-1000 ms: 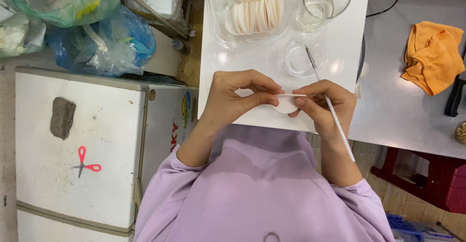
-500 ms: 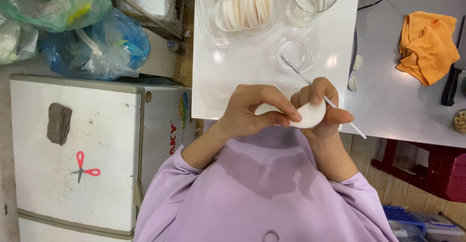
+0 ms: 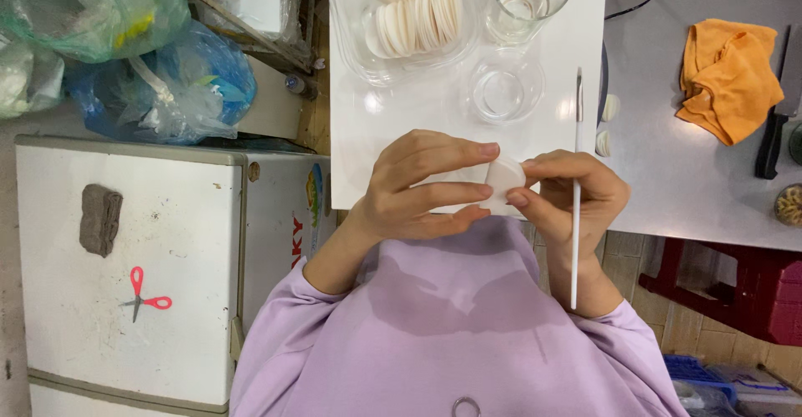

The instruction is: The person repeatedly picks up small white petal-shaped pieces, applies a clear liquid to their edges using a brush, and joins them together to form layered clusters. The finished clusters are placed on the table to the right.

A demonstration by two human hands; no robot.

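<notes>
Both hands (image 3: 430,187) (image 3: 572,200) pinch white disc (image 3: 504,176); right grips stick (image 3: 576,208); glass bowls (image 3: 505,91) beyond, unobstructed

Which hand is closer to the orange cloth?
Right. The right hand sits nearer the orange cloth, lying up and to its right; the left hand is farther off, beyond the right hand.

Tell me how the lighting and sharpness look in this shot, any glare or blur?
Head view: even, soft light; the white board is nearly blown out, with small glints on the glass bowl. Left hand, right hand and the white disc between them are sharp, no motion blur. Faint shadows on the lilac sleeves; the edges bend slightly from the wide lens.
</notes>
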